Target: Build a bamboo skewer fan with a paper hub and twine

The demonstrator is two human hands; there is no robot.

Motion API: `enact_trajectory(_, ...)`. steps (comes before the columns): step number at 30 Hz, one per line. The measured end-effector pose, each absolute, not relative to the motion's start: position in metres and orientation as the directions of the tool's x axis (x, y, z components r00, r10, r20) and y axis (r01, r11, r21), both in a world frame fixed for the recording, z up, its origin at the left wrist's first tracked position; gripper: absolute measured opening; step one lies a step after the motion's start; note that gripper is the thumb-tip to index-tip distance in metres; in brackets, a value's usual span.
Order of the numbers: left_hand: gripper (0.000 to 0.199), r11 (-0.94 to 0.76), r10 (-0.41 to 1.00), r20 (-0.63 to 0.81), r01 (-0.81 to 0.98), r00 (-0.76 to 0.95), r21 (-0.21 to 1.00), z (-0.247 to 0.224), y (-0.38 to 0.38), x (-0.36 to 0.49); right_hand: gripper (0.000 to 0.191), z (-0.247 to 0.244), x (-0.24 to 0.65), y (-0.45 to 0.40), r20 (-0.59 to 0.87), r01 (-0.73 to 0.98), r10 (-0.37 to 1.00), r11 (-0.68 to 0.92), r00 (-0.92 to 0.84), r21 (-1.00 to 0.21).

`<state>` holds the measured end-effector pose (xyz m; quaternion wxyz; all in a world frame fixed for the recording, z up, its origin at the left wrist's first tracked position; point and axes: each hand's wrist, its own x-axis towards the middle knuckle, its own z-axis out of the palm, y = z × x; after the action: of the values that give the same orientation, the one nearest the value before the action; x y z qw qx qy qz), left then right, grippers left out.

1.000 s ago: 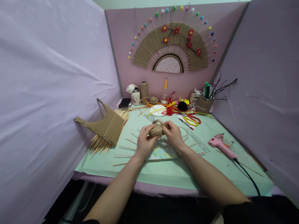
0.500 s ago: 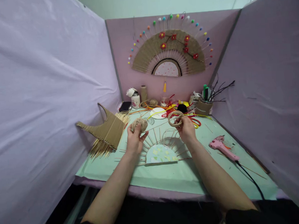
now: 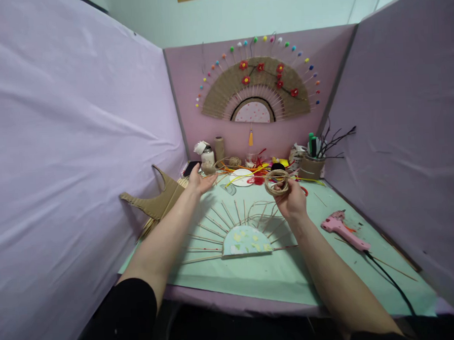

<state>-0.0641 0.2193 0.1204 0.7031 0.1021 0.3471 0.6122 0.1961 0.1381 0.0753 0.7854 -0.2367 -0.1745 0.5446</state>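
My right hand (image 3: 293,201) grips a loose coil of twine (image 3: 270,189) over the far right part of the table. Farther left, my left hand (image 3: 202,182) is stretched out with its fingers apart and the palm turned up. Just beyond its fingers is a ball of twine (image 3: 208,168), in front of a white jar; whether they touch is unclear. Between my forearms lies a half-round patterned piece (image 3: 246,240) with thin sticks (image 3: 209,226) fanning out from it. Loose loops of twine (image 3: 265,208) lie across the sticks on the right.
A cut cardboard piece (image 3: 157,194) rests on thin sticks at left. On the right lies a pink glue gun (image 3: 344,231) with its black cord. Along the back stand a white jar (image 3: 207,155), a cardboard tube (image 3: 220,149) and a pen holder (image 3: 311,166). A decorated fan (image 3: 260,87) hangs behind.
My left hand has reached forward and opened, letting go of the twine ball, now by the jar. My right hand has shifted slightly right with the coil. The view has tilted up a little.
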Motion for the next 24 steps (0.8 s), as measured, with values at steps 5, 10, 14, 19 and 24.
enact_trajectory(5, 0.048, 0.229, 0.949, -0.316, -0.639, -0.022, 0.734, 0.117, 0.218, -0.07, 0.015, 0.076, 0.204, 0.141, 0.001, -0.787, 0.932, 0.308, 0.363, -0.534)
enact_trajectory(10, 0.022, 0.218, 0.964, -0.256, -0.339, -0.07, 0.915, 0.11, 0.16, -0.053, 0.015, 0.068, 0.209, 0.15, -0.05, -0.786, 0.926, 0.289, 0.375, -0.546)
enact_trajectory(14, 0.015, 0.13, 0.948, -0.129, 0.016, 0.292, 0.991, 0.088, 0.067, -0.032, 0.016, 0.06, 0.214, 0.159, -0.114, -0.775, 0.905, 0.279, 0.409, -0.567)
enact_trajectory(19, 0.044, 0.591, 0.781, -0.477, -0.231, 0.402, 0.773, 0.05, -0.027, -0.021, 0.023, 0.054, 0.225, 0.166, -0.184, -0.763, 0.881, 0.252, 0.435, -0.595)
enact_trajectory(24, 0.054, 0.585, 0.789, -0.562, -0.577, 0.246, 0.569, 0.04, -0.043, -0.022, 0.022, 0.049, 0.234, 0.172, -0.213, -0.724, 0.863, 0.223, 0.458, -0.652)
